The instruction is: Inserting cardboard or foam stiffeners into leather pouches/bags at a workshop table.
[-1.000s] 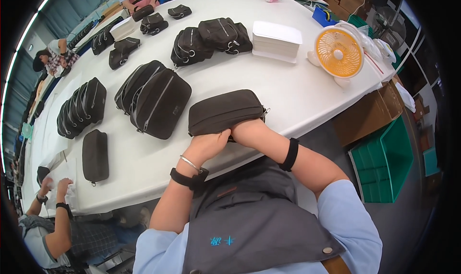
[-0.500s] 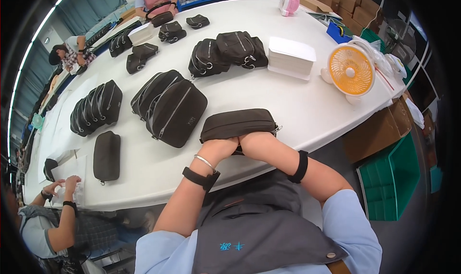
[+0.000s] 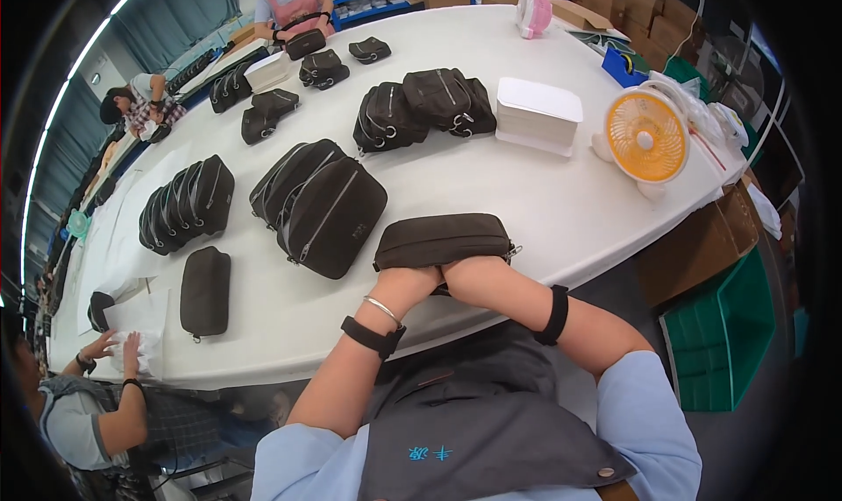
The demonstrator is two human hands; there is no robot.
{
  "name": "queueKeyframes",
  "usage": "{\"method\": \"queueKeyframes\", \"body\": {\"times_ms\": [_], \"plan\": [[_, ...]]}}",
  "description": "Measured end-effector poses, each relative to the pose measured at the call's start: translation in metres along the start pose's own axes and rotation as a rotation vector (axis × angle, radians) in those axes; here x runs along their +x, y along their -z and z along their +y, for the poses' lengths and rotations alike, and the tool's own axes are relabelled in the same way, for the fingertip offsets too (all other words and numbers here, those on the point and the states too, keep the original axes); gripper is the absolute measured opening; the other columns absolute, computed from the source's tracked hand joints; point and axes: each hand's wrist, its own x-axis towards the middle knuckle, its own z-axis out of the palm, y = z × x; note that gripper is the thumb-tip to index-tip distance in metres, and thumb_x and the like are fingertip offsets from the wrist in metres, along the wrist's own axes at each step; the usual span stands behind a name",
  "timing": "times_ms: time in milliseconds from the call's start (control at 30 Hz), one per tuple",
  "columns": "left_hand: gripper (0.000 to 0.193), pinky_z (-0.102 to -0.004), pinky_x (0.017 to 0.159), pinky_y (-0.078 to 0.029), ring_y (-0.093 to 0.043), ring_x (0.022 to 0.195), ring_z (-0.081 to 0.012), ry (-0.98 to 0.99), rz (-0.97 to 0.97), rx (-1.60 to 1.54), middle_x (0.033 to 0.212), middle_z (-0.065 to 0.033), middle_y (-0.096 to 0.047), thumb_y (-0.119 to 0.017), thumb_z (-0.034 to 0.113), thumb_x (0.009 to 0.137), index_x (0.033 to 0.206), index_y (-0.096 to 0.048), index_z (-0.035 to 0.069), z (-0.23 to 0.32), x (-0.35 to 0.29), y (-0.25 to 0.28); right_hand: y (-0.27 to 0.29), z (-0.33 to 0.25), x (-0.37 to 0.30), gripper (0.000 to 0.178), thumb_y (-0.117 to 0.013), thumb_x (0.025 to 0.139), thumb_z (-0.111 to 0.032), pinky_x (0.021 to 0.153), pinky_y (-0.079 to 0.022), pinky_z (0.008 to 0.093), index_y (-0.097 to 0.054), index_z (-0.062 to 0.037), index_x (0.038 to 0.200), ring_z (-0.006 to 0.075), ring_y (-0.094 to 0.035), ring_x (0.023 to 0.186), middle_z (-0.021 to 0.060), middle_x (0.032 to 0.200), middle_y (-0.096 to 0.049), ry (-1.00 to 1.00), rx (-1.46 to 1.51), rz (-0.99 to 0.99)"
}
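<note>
A dark grey-brown boxy zip bag (image 3: 443, 238) lies at the table's near edge in front of me, a metal zip pull and ring at its right end. Both my wrists meet at its near side. My left hand (image 3: 410, 279) and my right hand (image 3: 474, 273) reach into or under it, and the fabric hides the fingers of both. Left of it stand several larger dark bags (image 3: 333, 220) with grey zips, leaning on one another. Farther left a long plain dark pouch (image 3: 205, 292) lies flat.
Dark bags (image 3: 425, 106) and a white sheet stack (image 3: 538, 119) stand beyond. An orange fan (image 3: 647, 139) sits right, a pink fan (image 3: 533, 10) far back. A green crate (image 3: 724, 334) stands below the right edge. A co-worker's hands (image 3: 118, 347) handle white paper at left; other people work farther back.
The whole view has shifted slightly, so the table's things sit a little lower and farther right. My hands stay at the bag. The co-worker's hands at left have moved over the white paper.
</note>
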Motion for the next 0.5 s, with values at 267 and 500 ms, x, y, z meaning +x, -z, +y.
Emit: {"method": "queueKeyframes", "body": {"times_ms": [267,500], "plan": [[0.026,-0.0437,0.084,-0.048,-0.061,0.094,-0.0361,-0.040,0.035,0.069,0.099,-0.0153,-0.067,-0.068,0.021,0.078,0.099,-0.066,0.005,-0.007,-0.005,-0.002,0.007,-0.015,-0.008,0.020,-0.055,0.082,-0.011,0.062,-0.056,0.0429,-0.067,-0.0008,0.095,0.0334,-0.069,0.073,0.0171,0.080,-0.069,0.015,-0.028,-0.028],[0.044,-0.0399,0.094,-0.046,-0.057,0.111,-0.0335,0.066,-0.015,0.061,0.120,-0.0174,-0.061,-0.071,0.027,0.078,0.116,-0.062,0.007,0.001,-0.016,-0.015,0.005,-0.001,-0.001,0.030,-0.056,0.083,-0.016,0.091,-0.049,0.0430,-0.068,-0.0022,0.108,0.0317,-0.063,0.106,0.0194,0.111,-0.066,-0.030,-0.129,-0.126]]}}
